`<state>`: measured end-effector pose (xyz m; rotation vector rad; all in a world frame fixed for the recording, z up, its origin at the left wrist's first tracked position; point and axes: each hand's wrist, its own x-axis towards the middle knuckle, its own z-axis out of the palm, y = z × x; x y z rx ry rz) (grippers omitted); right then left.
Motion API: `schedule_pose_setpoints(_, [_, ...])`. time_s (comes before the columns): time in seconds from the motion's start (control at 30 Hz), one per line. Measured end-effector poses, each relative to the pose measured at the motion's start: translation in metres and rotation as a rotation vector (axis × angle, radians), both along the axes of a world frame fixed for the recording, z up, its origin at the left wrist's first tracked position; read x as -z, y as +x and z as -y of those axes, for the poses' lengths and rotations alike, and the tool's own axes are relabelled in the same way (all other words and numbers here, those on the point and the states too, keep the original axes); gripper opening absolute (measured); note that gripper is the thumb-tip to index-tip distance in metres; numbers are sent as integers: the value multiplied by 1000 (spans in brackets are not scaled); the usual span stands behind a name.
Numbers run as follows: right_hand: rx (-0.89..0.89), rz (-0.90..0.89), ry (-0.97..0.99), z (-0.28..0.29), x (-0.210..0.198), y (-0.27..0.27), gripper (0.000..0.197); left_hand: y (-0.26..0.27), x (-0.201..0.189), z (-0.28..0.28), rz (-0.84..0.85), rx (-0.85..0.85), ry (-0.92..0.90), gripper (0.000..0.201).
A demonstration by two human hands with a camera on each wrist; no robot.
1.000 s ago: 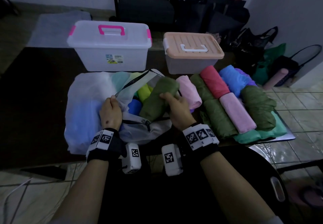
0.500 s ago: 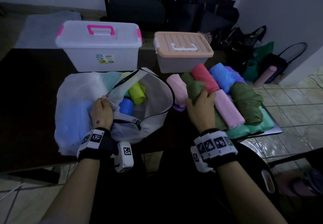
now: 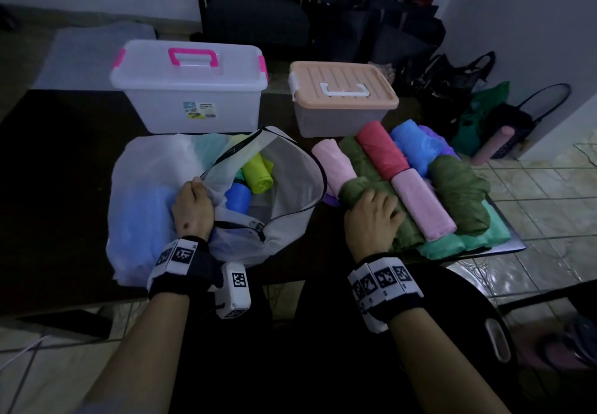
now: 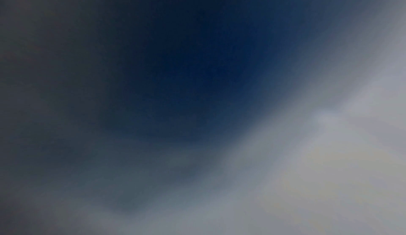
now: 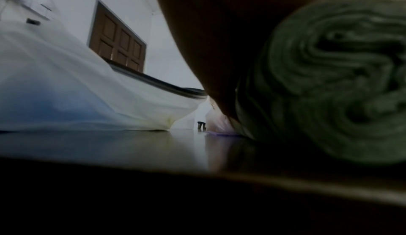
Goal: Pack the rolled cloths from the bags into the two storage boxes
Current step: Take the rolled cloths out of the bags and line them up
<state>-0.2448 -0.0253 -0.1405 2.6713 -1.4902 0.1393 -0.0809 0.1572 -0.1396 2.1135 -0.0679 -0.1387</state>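
My left grip clamps the bag by its rim, with the yellow roll and blue roll inside. Right of the bag, my right grip curls over the green roll. The clear box and peach box sit lidded behind the bag.

Both storage boxes at the far side are lidded: the clear plastic storage box with pink handle on the left, the grey storage box with peach lid on the right, with a narrow gap of dark table between them. The white mesh bag with black trim gapes upward, the left hand gripping its near-left rim. A heap of coloured rolled cloths fills the right, the right hand curled over its olive-green rolled cloth. Only a thin strip of table parts heap and bag. Open tabletop runs along the left.
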Motion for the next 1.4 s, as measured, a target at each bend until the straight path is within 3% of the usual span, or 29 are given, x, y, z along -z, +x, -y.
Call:
schedule_pose_setpoints(0.1, [-11,0,49,-1,-9,-5,33,0,0,0,-13,-6,-10,44])
schedule_pose_setpoints(0.23, [-22,212,129,-4,-44,14,51,1,0,0,-18,-6,-21,44])
schedule_pose_setpoints(0.3, [-157,405,109,-12,-61,30,45,2,1,-1,-12,-5,-24,45])
schedule_pose_setpoints(0.37, [-353,594,266,-21,-71,50,33,1,1,-1,-13,-4,-24,45])
schedule_pose_setpoints(0.4, [-411,598,411,-27,-73,61,29,1,1,-1,-15,-4,-25,45])
schedule_pose_setpoints(0.47, [-454,426,654,-35,-68,84,28,1,1,-1,-17,0,-21,45])
schedule_pose_setpoints(0.53, [-450,303,774,-43,-61,106,33,1,0,-1,-12,9,-12,44])
schedule_pose_setpoints(0.83, [-421,152,871,-47,-54,132,43,2,-1,0,-21,-16,-1,44])
schedule_pose_setpoints(1.03, [-170,251,1214,-25,-63,116,62,5,3,2,-18,-5,37,43])
schedule_pose_setpoints(1.1, [-120,299,1342,-12,-64,106,86,3,2,4,-21,-5,57,43])
schedule_pose_setpoints(1.13, [-101,334,1388,-6,-66,99,88,3,1,5,-27,-5,65,43])
schedule_pose_setpoints(1.17, [-86,391,1407,-2,-74,89,79,2,1,6,-36,-1,75,43])
schedule_pose_setpoints(1.27, [-45,566,1501,25,-97,59,14,4,2,9,-46,40,118,42])
schedule_pose_setpoints(1.33, [-22,654,1542,52,-113,37,11,5,3,12,-53,62,138,43])
schedule_pose_setpoints(1.4, [24,766,1463,85,-127,24,15,5,4,14,-55,71,159,43])
